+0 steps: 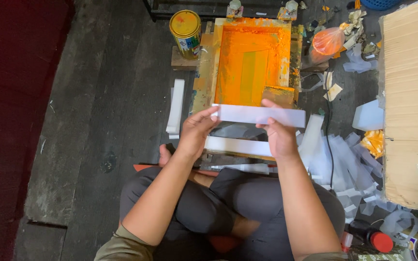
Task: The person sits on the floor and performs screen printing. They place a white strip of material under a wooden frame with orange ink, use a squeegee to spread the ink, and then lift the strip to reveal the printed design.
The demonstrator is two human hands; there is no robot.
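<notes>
White strip (pixel 260 116) held level, long axis 9-to-3; left hand (pixel 195 133) pinches its 9 end, right hand (pixel 277 135) grips midway, orange screen frame (pixel 204 72) at 12

Both hands (pixel 197 130) (pixel 279 135) pinch white strip (pixel 260 116) before orange screen frame (pixel 252 63).

I saw a paint can (pixel 186 26) with a yellow lid standing on the dark floor (pixel 88 96), and a stack of white strips (pixel 176 106) lay just below it. A cardboard sheet (pixel 412 106) filled the right edge (paint-smudged), with an orange plastic bag (pixel 327 41) beside it. A red-capped bottle (pixel 371 237) lay lower right.
</notes>
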